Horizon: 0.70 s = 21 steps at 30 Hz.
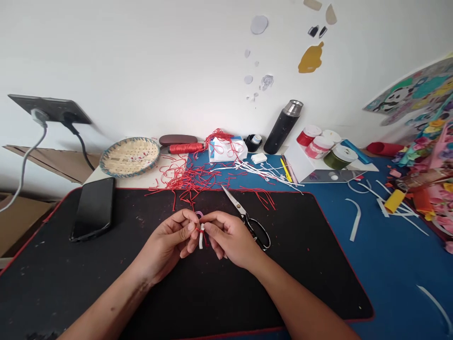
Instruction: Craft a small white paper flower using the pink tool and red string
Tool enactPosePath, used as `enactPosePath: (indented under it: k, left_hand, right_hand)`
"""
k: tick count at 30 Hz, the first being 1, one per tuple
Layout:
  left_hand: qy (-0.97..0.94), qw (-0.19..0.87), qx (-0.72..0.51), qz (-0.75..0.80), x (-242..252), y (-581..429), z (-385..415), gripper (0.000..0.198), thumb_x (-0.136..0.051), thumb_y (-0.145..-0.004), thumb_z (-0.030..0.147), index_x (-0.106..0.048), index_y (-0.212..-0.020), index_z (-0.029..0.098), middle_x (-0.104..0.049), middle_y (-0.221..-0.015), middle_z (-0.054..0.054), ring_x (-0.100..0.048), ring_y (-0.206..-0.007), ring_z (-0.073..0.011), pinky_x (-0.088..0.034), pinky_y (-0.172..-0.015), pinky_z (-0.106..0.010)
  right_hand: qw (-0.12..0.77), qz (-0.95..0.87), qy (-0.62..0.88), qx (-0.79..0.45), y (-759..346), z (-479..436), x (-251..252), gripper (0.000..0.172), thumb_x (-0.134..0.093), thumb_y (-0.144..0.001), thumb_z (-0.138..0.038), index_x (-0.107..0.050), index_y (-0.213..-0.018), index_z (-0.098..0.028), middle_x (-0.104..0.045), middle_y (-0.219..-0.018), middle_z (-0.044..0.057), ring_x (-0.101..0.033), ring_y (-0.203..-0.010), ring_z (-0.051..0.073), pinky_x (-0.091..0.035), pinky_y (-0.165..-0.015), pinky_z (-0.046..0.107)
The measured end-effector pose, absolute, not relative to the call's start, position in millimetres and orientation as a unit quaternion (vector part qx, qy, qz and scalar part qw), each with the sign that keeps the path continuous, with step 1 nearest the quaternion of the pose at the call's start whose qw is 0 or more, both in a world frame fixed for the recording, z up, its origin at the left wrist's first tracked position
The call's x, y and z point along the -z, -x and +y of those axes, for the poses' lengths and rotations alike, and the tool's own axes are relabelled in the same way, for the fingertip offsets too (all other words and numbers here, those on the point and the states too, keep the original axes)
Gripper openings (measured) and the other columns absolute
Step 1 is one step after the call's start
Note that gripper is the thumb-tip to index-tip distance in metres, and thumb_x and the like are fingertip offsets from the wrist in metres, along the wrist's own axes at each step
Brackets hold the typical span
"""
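My left hand (177,233) and my right hand (228,236) meet over the middle of the black mat, both with fingertips pinched together. Between them is a short white strip (201,241) with a thin red cord (203,231) around it. A small purple loop (199,214) shows just above the fingertips. My left thumb and finger grip the cord on one side, and my right fingers close on the strip's upper end; the exact grip is partly hidden. Scissors (239,206) with black handles lie partly open beside my right hand.
Cut red cords (191,177) are scattered behind the black mat (300,283). A phone (92,208) and woven basket (130,158) are at left. Behind stand a black thermos (281,130), a red thread spool (186,148) and lidded jars (318,147). White strips (355,219) lie right.
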<state>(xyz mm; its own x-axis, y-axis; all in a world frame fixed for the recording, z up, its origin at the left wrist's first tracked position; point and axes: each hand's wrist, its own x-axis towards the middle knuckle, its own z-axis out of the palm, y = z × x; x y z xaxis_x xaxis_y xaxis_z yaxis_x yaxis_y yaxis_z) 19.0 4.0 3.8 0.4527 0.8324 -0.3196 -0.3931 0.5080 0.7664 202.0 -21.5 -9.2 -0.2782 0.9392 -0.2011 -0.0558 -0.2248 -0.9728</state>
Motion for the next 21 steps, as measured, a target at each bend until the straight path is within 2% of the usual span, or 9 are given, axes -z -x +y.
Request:
enactPosePath:
  k: [12,17,21]
  left_hand:
    - [-0.324,0.777,-0.388,0.375,0.9,-18.2,3.4,0.028,-0.094,-0.075,0.032,-0.074,-0.087,0.016,-0.068,-0.065,-0.001,-0.059,-0.051,-0.0103,-0.045,-0.042,-0.015]
    - [-0.349,0.765,-0.396,0.368,0.2,-18.2,3.5,0.027,-0.093,-0.076,0.033,-0.075,-0.088,0.016,-0.07,-0.065,-0.002,-0.063,-0.056,-0.0129,-0.049,-0.046,-0.017]
    - [-0.389,0.745,-0.397,0.369,-1.7,-19.5,2.7,0.028,-0.093,-0.077,0.035,-0.075,-0.087,0.015,-0.072,-0.067,-0.003,-0.064,-0.057,-0.0141,-0.052,-0.049,-0.02]
  right_hand:
    - [0.392,-0.483,0.465,-0.63,-202.4,-22.1,7.9,0.022,-0.065,-0.097,-0.041,-0.064,-0.096,-0.018,-0.055,-0.056,-0.009,-0.046,-0.037,0.007,-0.036,-0.04,0.019]
    - [0.373,-0.477,0.449,-0.657,-202.3,-21.7,6.4,0.028,-0.064,-0.098,-0.044,-0.068,-0.103,-0.017,-0.058,-0.058,-0.007,-0.048,-0.038,0.007,-0.036,-0.039,0.019]
    - [0.371,-0.465,0.438,-0.674,-204.3,-20.8,6.3,0.032,-0.064,-0.098,-0.05,-0.066,-0.099,-0.018,-0.057,-0.057,-0.007,-0.047,-0.037,0.007,-0.033,-0.036,0.018]
